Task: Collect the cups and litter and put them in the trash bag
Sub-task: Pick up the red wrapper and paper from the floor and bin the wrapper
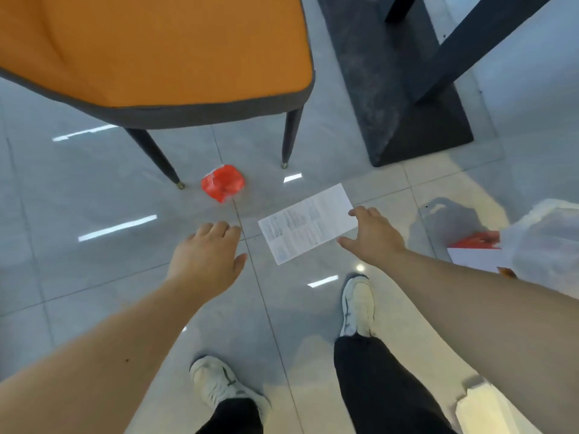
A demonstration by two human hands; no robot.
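Note:
A white printed paper sheet lies flat on the grey tiled floor. My right hand hovers over its right edge, fingers spread, holding nothing. My left hand is stretched out left of the sheet, fingers loosely apart and empty. A crumpled red wrapper lies on the floor beyond my left hand, near the chair legs. At the right edge stands a translucent white trash bag, with a red and white piece of litter beside or at its mouth.
An orange chair with grey trim stands at the upper left on thin dark legs. A dark table base sits on the floor at the upper right. My two feet in white shoes stand below the sheet.

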